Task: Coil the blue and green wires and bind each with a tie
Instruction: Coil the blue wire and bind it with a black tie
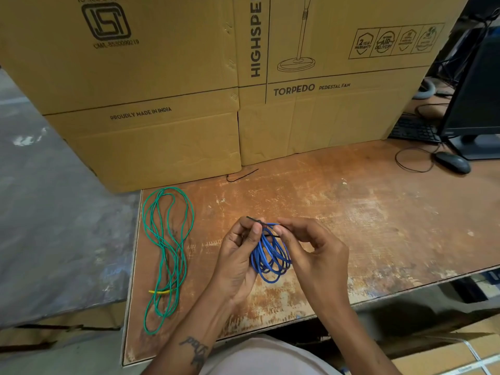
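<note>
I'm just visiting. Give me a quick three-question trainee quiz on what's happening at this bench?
1. True or false: the green wire is already held in a hand.
2. Which wire do the left hand and right hand hold? A blue wire B green C neither
3. Fill in: a spare black tie lies by the ____ boxes.

Key: 1 false, it lies on the table. 2 A. 3 cardboard.
</note>
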Tool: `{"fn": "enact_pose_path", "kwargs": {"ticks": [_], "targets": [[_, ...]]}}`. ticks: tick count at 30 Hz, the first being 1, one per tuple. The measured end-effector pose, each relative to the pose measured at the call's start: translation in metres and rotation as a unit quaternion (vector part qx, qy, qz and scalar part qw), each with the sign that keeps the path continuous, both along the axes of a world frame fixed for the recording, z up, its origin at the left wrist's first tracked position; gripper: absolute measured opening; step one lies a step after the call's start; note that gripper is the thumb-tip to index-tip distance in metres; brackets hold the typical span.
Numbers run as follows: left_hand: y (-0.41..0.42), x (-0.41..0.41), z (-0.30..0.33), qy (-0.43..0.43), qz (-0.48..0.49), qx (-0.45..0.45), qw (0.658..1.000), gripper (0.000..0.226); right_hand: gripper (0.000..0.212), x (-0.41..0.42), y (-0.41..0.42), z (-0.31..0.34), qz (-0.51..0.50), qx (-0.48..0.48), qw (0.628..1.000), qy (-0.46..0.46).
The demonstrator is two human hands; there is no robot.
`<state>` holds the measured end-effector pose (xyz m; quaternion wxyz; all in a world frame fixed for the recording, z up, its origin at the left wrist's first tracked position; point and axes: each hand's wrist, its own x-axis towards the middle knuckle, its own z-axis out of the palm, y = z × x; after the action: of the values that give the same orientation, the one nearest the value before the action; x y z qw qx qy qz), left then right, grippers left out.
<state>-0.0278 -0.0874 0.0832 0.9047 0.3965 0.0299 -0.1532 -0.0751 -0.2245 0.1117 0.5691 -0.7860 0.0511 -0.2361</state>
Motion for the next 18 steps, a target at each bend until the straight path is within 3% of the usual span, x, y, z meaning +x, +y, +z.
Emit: {"fn": "enact_pose_path", "kwargs": {"ticks": [4, 10, 14, 18], "targets": [[0.001, 0.000, -0.001, -0.029, -0.022, 0.029, 0.999, 0.006, 0.008, 0.001, 0.004, -0.001, 0.004, -0.033, 0.999, -0.012], [0.001, -0.001, 0.003, -0.025, -0.047, 0.022, 0.998, 0.010, 0.015, -0.002, 0.000, -0.005, 0.045, 0.075, 0.996, 0.016], [0.003, 0.002, 0.003, -0.012, -0.026, 0.034, 0.999, 0.004, 0.022, -0.002, -0.013, -0.001, 0.039, 0.015, 0.999, 0.013], [0.003, 0.002, -0.001, -0.015, -0.030, 0.062, 0.997, 0.012, 0.028, 0.001, -0.011, -0.001, 0.017, 0.033, 0.999, 0.008]]}}
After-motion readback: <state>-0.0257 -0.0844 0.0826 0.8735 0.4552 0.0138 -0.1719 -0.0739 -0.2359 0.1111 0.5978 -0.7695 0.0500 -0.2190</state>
